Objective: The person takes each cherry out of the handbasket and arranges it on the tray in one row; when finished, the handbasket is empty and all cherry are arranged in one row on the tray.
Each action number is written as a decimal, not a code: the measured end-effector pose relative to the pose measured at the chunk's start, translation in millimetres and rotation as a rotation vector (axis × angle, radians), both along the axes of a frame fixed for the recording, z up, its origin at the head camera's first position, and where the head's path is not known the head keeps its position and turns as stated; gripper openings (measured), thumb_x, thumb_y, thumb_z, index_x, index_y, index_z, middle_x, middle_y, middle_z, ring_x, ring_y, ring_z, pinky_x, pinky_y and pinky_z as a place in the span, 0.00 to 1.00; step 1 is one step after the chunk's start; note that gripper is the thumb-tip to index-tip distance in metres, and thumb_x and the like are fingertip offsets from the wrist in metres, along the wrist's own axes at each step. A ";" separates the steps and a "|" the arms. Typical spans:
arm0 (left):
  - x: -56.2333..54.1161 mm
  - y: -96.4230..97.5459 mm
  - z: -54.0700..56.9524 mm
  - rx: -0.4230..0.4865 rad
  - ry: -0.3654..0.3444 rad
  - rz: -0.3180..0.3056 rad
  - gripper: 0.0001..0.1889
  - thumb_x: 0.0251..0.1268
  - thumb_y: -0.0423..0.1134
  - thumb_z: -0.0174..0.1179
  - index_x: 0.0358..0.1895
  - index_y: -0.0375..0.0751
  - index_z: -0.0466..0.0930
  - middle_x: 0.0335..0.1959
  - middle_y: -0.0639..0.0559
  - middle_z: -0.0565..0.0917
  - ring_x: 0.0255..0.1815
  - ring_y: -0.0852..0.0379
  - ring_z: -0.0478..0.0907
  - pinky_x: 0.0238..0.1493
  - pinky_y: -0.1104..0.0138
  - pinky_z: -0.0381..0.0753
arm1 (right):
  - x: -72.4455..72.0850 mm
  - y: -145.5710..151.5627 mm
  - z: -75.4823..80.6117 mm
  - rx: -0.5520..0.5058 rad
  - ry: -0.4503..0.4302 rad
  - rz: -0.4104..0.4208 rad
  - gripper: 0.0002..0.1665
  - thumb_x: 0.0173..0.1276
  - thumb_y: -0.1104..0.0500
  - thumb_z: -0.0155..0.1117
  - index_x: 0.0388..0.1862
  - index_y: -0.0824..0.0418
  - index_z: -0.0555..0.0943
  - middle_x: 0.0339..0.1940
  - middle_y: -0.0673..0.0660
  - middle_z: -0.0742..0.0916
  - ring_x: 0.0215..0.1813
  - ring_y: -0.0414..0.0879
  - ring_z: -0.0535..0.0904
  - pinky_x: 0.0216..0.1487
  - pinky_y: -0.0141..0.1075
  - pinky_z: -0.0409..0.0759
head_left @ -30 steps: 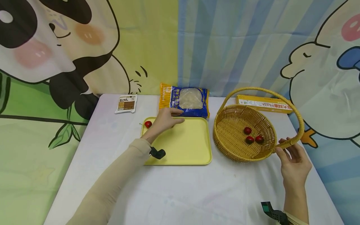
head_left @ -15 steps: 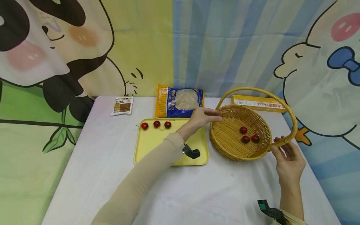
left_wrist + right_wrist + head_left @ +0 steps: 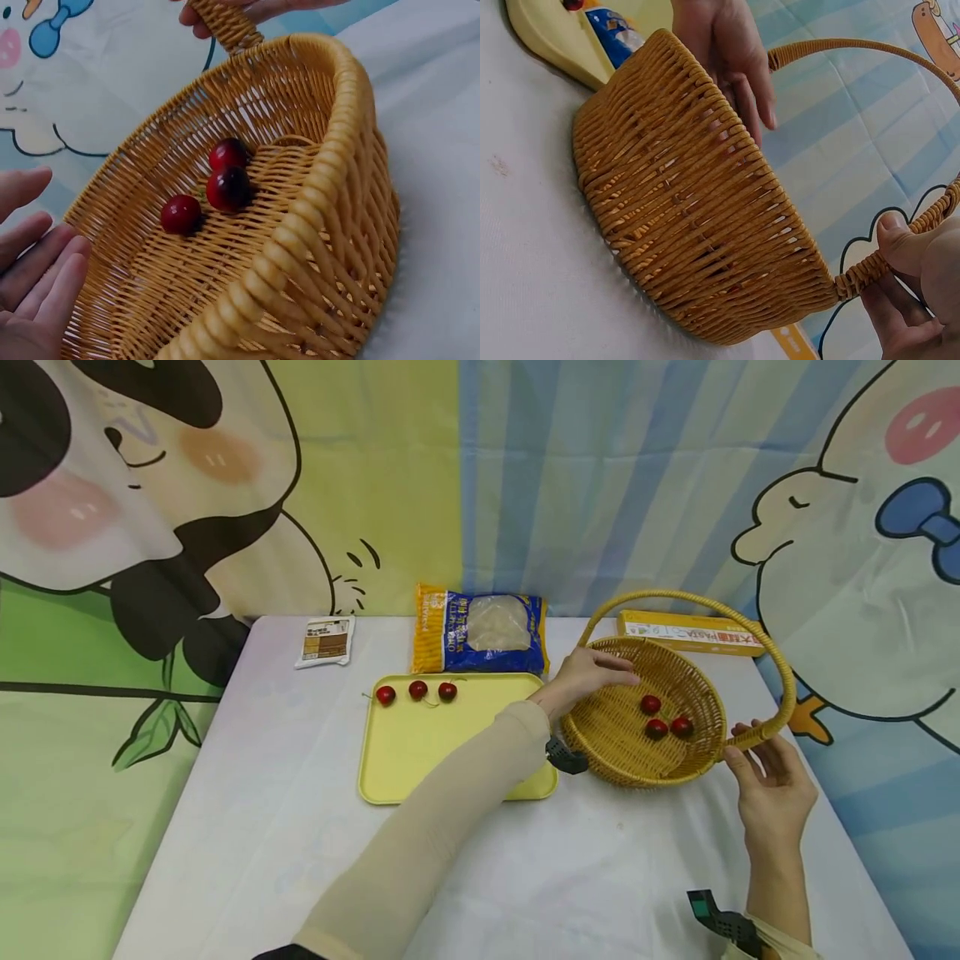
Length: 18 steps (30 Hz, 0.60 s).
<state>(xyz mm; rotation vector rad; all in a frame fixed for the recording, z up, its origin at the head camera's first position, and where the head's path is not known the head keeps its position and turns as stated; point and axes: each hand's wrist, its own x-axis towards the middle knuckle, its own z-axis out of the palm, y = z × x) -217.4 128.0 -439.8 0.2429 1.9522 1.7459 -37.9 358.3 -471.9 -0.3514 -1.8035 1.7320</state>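
Note:
A wicker basket (image 3: pixel 637 760) stands on the right half of the table, with three cherries (image 3: pixel 229 187) lying on its woven floor. My left hand (image 3: pixel 588 678) reaches in over the basket's left rim, fingers loosely extended and holding nothing, to the left of the cherries. At the basket's right side my right hand (image 3: pixel 776 793) pinches the foot of the arched handle (image 3: pixel 864 274) between thumb and fingers. Three more cherries (image 3: pixel 417 691) with stems sit in a row along the back of the yellow tray (image 3: pixel 420 735); my left forearm passes over that tray's right part.
Behind the tray lies a blue and orange food bag (image 3: pixel 480 631). A small white packet (image 3: pixel 327 642) is at the back left. Partly behind the basket handle is a yellow pasta box (image 3: pixel 690 633). A printed cloth backdrop (image 3: pixel 570 485) rises at the table's back edge.
My left hand has moved right, from above the tray to inside the basket rim, uncovering the cherries on the tray. The right hand keeps its hold on the handle.

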 end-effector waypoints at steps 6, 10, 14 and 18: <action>-3.9 21.2 -1.8 -0.055 -0.025 0.010 0.18 0.61 0.44 0.78 0.54 0.48 0.91 0.60 0.60 0.85 0.61 0.55 0.81 0.65 0.54 0.81 | 0.6 0.6 2.7 -0.006 0.030 0.005 0.31 0.66 0.75 0.70 0.69 0.65 0.80 0.60 0.59 0.87 0.63 0.47 0.82 0.59 0.24 0.80; -6.3 29.6 -4.7 -0.088 -0.035 0.026 0.15 0.61 0.42 0.78 0.51 0.46 0.92 0.57 0.58 0.86 0.58 0.55 0.82 0.63 0.54 0.82 | -0.3 -0.9 2.9 -0.010 0.059 0.026 0.31 0.65 0.76 0.70 0.68 0.67 0.79 0.60 0.60 0.87 0.63 0.48 0.82 0.60 0.25 0.81; -11.2 36.2 -9.6 -0.078 -0.087 0.060 0.12 0.61 0.40 0.78 0.47 0.45 0.92 0.48 0.56 0.88 0.54 0.50 0.85 0.62 0.54 0.83 | -1.0 -0.9 1.7 -0.009 0.045 0.023 0.32 0.66 0.76 0.70 0.69 0.66 0.79 0.61 0.60 0.86 0.64 0.48 0.82 0.60 0.25 0.80; -16.2 44.2 -15.6 -0.084 -0.134 0.093 0.09 0.59 0.39 0.79 0.42 0.46 0.92 0.38 0.57 0.86 0.53 0.47 0.86 0.60 0.54 0.84 | -0.6 -0.7 -0.2 -0.001 0.033 0.017 0.32 0.66 0.76 0.70 0.69 0.65 0.79 0.61 0.60 0.87 0.64 0.48 0.82 0.59 0.24 0.81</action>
